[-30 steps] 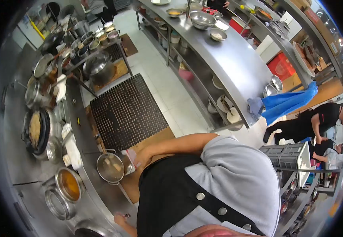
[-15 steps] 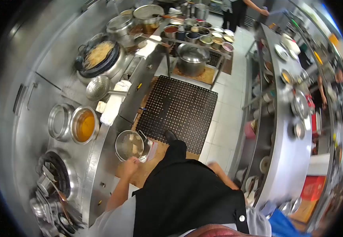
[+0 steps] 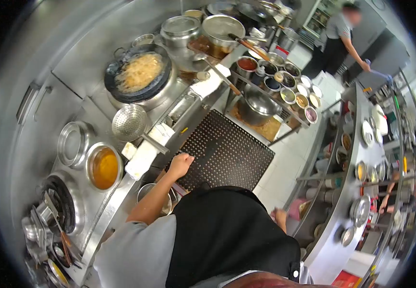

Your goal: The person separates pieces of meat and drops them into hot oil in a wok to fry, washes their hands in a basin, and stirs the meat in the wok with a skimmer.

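Observation:
My left hand (image 3: 180, 165) is raised in front of the counter edge, over the black rubber mat (image 3: 227, 149). Its fingers are curled in, and nothing shows in them. Below that forearm a metal pot (image 3: 145, 194) stands on the floor, partly hidden by the arm. On my other side, my right hand (image 3: 280, 218) hangs near the lower shelves; it is small and blurred, so its fingers cannot be made out. A perforated strainer (image 3: 129, 122) rests on the counter beside a folded white cloth (image 3: 146, 152), ahead and left of my left hand.
Pale food bubbles in a wok (image 3: 140, 72) on the left stove. A bowl of orange oil (image 3: 104, 166) stands nearer. Ahead, a rack holds sauce containers (image 3: 247, 64) above a lidded pot (image 3: 260, 103). Another person (image 3: 339, 38) stands beyond. A long steel table (image 3: 335, 240) runs along the right.
My left hand has swung up and forward, away from the floor pot. The view has moved forward and turned, and the person at the far end now shows more fully.

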A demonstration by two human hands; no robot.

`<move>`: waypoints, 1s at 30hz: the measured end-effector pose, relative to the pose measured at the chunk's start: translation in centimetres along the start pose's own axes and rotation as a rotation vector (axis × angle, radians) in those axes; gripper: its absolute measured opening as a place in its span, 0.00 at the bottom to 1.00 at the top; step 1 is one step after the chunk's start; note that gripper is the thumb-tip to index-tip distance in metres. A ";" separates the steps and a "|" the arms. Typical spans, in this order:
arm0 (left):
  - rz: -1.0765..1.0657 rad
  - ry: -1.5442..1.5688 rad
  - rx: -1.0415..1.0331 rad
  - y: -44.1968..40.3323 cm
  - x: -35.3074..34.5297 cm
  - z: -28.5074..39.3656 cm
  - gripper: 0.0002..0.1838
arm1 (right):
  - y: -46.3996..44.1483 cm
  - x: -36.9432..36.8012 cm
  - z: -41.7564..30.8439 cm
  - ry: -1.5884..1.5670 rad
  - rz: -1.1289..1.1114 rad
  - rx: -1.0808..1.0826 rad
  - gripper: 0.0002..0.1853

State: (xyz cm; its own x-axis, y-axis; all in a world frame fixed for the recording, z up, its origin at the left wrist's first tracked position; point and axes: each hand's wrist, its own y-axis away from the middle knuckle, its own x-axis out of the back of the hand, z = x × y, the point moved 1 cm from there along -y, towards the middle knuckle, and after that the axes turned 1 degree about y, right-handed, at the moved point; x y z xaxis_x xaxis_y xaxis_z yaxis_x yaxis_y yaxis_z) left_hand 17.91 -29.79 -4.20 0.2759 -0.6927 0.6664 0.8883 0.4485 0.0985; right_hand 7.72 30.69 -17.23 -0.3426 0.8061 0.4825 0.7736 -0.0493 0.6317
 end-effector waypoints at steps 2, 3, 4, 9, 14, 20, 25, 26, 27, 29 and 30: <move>0.081 0.052 0.018 -2.5 0.9 0.6 0.17 | -5.3 -2.2 -10.0 -0.022 -0.011 0.056 0.16; 0.089 0.160 0.076 -3.1 1.1 0.9 0.15 | -8.0 -3.3 -14.1 0.120 -0.053 0.187 0.17; 0.089 0.266 0.135 -3.8 1.2 1.2 0.14 | -10.4 -4.4 -17.9 0.155 -0.104 0.343 0.17; 0.221 0.311 0.115 -12.9 6.7 5.6 0.13 | -17.8 -10.6 -37.7 0.285 -0.270 0.865 0.14; 0.815 -0.456 -0.009 -28.9 16.4 4.8 0.21 | -19.9 -17.7 -58.6 0.355 -0.155 1.125 0.32; 0.477 -0.428 0.752 -33.9 17.6 0.9 0.37 | -28.3 -28.9 -68.4 0.466 -0.607 0.937 0.46; 0.658 -0.561 0.625 -32.0 17.2 2.2 0.36 | -31.2 -33.3 -72.7 0.597 -0.502 0.913 0.23; 0.739 -0.587 0.570 -31.2 16.5 2.5 0.35 | -30.5 -33.0 -73.4 0.634 -0.479 0.990 0.21; 0.750 -0.569 0.601 -30.1 15.5 2.6 0.35 | -29.9 -31.7 -73.5 0.621 -0.472 1.039 0.19; 0.991 -0.635 0.377 -27.3 14.2 6.0 0.32 | -27.2 -28.0 -73.9 0.605 -0.525 1.170 0.21; 0.996 -0.506 0.327 -25.2 12.1 5.9 0.29 | -25.5 -26.5 -74.9 0.554 -0.559 1.283 0.22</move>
State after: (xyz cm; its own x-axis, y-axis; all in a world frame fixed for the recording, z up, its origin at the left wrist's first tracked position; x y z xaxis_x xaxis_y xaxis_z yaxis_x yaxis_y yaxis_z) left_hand -3.30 -46.13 5.77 0.5546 0.3199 0.7681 0.2038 0.8428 -0.4982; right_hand -42.87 -33.63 -0.71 -0.6686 0.2128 0.7126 0.3065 0.9519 0.0033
